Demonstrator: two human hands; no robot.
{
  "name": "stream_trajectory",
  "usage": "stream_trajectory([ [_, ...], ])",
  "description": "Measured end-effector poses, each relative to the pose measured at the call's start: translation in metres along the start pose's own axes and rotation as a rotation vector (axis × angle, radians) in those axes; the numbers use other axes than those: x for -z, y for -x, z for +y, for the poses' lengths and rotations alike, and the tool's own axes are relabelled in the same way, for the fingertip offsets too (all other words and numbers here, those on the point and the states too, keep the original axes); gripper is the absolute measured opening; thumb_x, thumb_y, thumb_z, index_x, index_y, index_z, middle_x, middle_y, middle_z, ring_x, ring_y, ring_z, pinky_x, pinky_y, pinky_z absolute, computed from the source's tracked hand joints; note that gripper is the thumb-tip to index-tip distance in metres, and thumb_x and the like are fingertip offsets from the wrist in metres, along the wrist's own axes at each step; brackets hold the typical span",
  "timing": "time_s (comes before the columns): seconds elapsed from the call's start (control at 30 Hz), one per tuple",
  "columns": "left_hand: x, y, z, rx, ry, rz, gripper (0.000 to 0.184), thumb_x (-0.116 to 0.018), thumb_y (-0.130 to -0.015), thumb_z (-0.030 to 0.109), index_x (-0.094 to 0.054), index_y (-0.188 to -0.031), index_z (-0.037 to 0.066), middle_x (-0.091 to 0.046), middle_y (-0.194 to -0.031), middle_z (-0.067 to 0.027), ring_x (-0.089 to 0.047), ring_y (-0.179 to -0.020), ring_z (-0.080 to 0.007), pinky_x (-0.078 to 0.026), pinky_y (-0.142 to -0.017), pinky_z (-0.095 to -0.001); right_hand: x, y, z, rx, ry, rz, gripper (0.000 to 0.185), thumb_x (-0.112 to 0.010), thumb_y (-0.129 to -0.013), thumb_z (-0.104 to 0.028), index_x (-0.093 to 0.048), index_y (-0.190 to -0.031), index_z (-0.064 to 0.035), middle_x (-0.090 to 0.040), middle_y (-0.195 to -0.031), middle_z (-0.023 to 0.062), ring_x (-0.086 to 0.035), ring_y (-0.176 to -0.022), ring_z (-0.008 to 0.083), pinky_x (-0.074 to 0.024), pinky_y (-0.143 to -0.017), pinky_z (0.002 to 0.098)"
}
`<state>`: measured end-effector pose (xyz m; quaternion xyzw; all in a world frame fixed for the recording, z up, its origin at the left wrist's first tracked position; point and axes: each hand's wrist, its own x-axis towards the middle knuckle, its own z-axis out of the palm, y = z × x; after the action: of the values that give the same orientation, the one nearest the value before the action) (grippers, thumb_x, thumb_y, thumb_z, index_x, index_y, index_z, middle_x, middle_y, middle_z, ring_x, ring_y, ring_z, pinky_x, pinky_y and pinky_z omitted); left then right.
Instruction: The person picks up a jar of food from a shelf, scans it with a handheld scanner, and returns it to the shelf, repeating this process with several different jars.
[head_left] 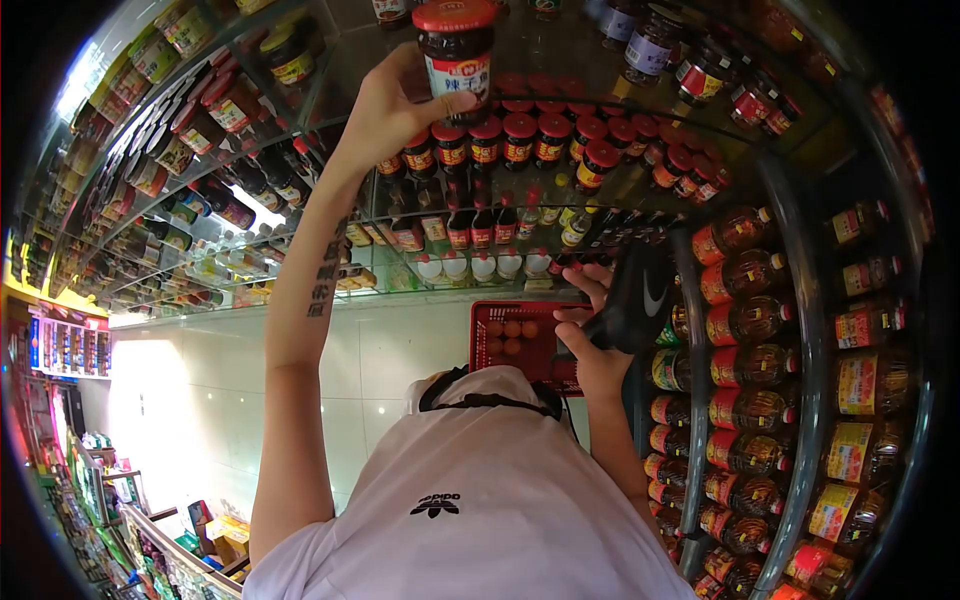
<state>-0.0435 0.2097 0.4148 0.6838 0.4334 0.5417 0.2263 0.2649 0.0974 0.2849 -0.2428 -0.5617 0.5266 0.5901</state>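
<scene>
My left hand (405, 105) is raised to the upper shelf, closed around a jar (457, 65) of dark sauce. The jar has a red lid and a white label with Chinese characters, and it stands upright in the grip. Lower and to the right, my right hand (598, 362) has its thumb and fingers around a black item (640, 300) with a white swoosh; its exact kind is unclear. That item hides part of the hand. Just left of the right hand is a red plastic basket (478, 335) with several round orange things (512, 329) inside.
Curved glass shelves ahead carry rows of red-lidded jars (519, 135) and sauce bottles (482, 222). Along the right, racks with metal rails (700, 380) hold large oil bottles (745, 365). More jars (230, 105) fill the left shelves. Pale floor tiles (230, 370) lie below.
</scene>
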Motion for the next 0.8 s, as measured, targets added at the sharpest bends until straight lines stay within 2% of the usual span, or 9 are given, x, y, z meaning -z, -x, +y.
stream_trajectory([
  [0.03, 0.004, -0.006, -0.007, 0.002, -0.027, 0.021, 0.052, -0.081, -0.080, 0.015, -0.055, -0.121, -0.005, -0.068, -0.112, -0.0135, -0.066, -0.104, -0.0185, -0.053, -0.092, -0.0336, 0.002, 0.000, 0.002, 0.013, 0.048, -0.031, 0.079, -0.072, -0.077, 0.007, -0.034, -0.145, -0.0052, -0.045, -0.137, 0.0151, -0.052, -0.126, 0.0323, -0.0617, -0.079, 0.0304],
  [0.07, 0.007, -0.009, -0.010, 0.068, -0.048, -0.008, 0.053, -0.077, -0.085, 0.015, -0.052, -0.128, -0.002, -0.065, -0.120, -0.0137, -0.062, -0.111, -0.0183, -0.049, -0.098, -0.0349, 0.002, 0.001, 0.002, 0.013, 0.048, -0.030, 0.079, -0.072, -0.077, 0.007, -0.034, -0.145, -0.0052, -0.045, -0.137, 0.0151, -0.052, -0.126, 0.0323, -0.0617, -0.079, 0.0304],
  [0.27, 0.018, -0.022, -0.036, 0.010, -0.022, -0.013, 0.052, -0.077, -0.086, 0.015, -0.053, -0.129, -0.002, -0.065, -0.120, -0.0120, -0.062, -0.111, -0.0177, -0.049, -0.097, -0.0346, 0.009, 0.000, 0.007, 0.028, 0.054, 0.033, 0.072, -0.071, -0.077, 0.008, -0.040, -0.141, -0.0048, -0.047, -0.135, 0.0156, -0.054, -0.122, 0.0322, -0.0617, -0.076, 0.0298],
  [0.3, 0.019, -0.024, -0.041, 0.014, -0.021, -0.014, 0.052, -0.077, -0.086, 0.015, -0.053, -0.129, -0.002, -0.065, -0.120, -0.0120, -0.062, -0.111, -0.0177, -0.049, -0.097, -0.0346, 0.008, 0.000, 0.007, 0.030, 0.012, 0.062, 0.070, -0.072, -0.075, 0.010, -0.043, -0.137, -0.0022, -0.048, -0.134, 0.0160, -0.055, -0.121, 0.0294, -0.0609, -0.075, 0.0274],
  [0.37, 0.021, -0.027, -0.047, -0.039, -0.069, 0.028, 0.051, -0.079, -0.084, 0.018, -0.055, -0.123, -0.003, -0.068, -0.113, -0.0124, -0.066, -0.105, -0.0189, -0.053, -0.090, -0.0328, 0.007, 0.000, 0.008, 0.026, -0.030, 0.089, 0.068, -0.073, -0.074, 0.013, -0.045, -0.134, 0.0004, -0.050, -0.133, 0.0164, -0.056, -0.120, 0.0267, -0.0602, -0.074, 0.0250],
  [0.5, 0.023, -0.030, -0.047, 0.002, -0.089, 0.031, 0.051, -0.079, -0.084, 0.019, -0.055, -0.123, -0.003, -0.067, -0.114, -0.0129, -0.065, -0.107, -0.0188, -0.053, -0.091, -0.0331, 0.008, 0.000, 0.010, 0.013, -0.033, 0.080, 0.070, -0.073, -0.073, 0.013, -0.044, -0.135, -0.0001, -0.049, -0.133, 0.0165, -0.057, -0.119, 0.0272, -0.0604, -0.073, 0.0250],
  [0.57, 0.026, -0.034, -0.051, 0.070, -0.079, 0.013, 0.053, -0.079, -0.084, 0.020, -0.054, -0.124, -0.003, -0.066, -0.116, -0.0134, -0.064, -0.108, -0.0196, -0.052, -0.093, -0.0330, 0.008, 0.000, 0.010, 0.010, -0.037, 0.079, 0.070, -0.073, -0.073, 0.013, -0.043, -0.135, -0.0002, -0.049, -0.133, 0.0165, -0.057, -0.119, 0.0274, -0.0604, -0.073, 0.0251],
  [0.67, 0.026, -0.036, -0.056, 0.041, -0.064, 0.001, 0.061, -0.077, -0.086, 0.024, -0.049, -0.134, -0.002, -0.064, -0.122, -0.0128, -0.062, -0.110, -0.0189, -0.053, -0.086, -0.0307, 0.008, -0.001, 0.009, 0.005, -0.032, 0.076, 0.071, -0.073, -0.073, 0.013, -0.043, -0.136, -0.0004, -0.049, -0.133, 0.0167, -0.056, -0.119, 0.0280, -0.0602, -0.073, 0.0249],
  [0.8, 0.026, -0.039, -0.063, 0.052, -0.100, 0.023, 0.064, -0.077, -0.086, 0.026, -0.047, -0.135, -0.002, -0.064, -0.123, -0.0136, -0.063, -0.109, -0.0197, -0.053, -0.086, -0.0301, 0.009, 0.001, 0.010, -0.015, -0.037, 0.103, 0.071, -0.073, -0.074, 0.013, -0.043, -0.136, -0.0008, -0.049, -0.133, 0.0164, -0.057, -0.119, 0.0271, -0.0595, -0.071, 0.0240],
])
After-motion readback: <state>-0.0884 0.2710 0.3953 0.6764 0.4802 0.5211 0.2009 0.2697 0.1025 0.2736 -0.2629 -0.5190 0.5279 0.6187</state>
